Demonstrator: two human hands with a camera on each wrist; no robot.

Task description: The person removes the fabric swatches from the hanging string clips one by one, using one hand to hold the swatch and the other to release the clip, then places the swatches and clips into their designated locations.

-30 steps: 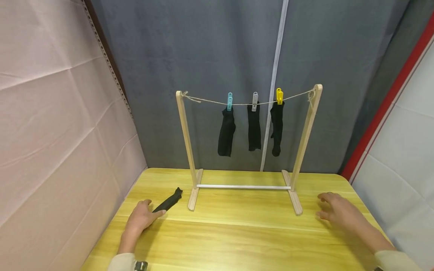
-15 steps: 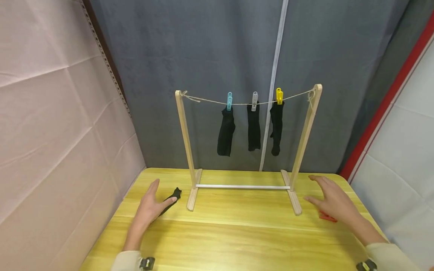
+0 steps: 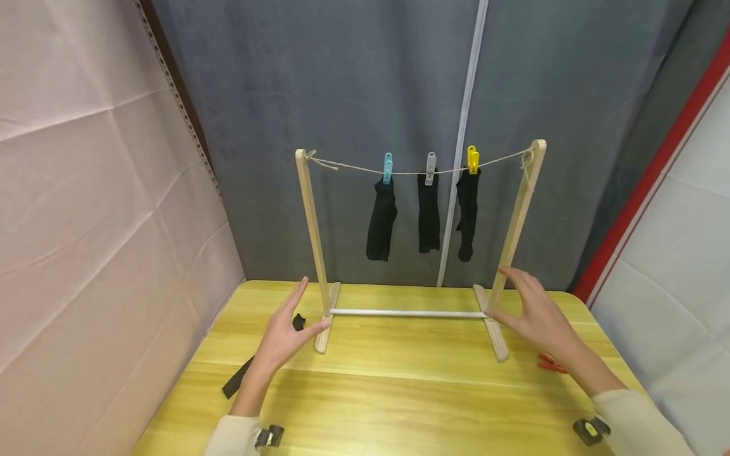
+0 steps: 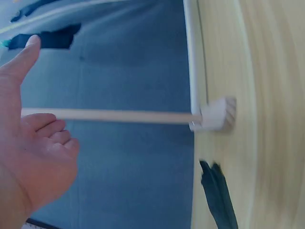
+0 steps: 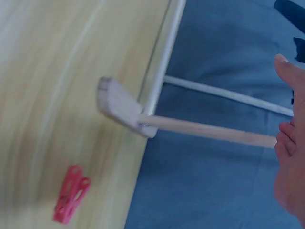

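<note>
rack (image 3: 419, 313) between open hands, sock (image 3: 236, 381) (black) and peg (image 3: 550, 363) nearby

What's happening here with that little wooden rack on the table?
A person's open left hand and open right hand reach toward the two posts of a small wooden drying rack on a yellow wooden table. Three black socks hang pegged on its string. A fourth black sock and a red clothes peg lie on the table.
</note>
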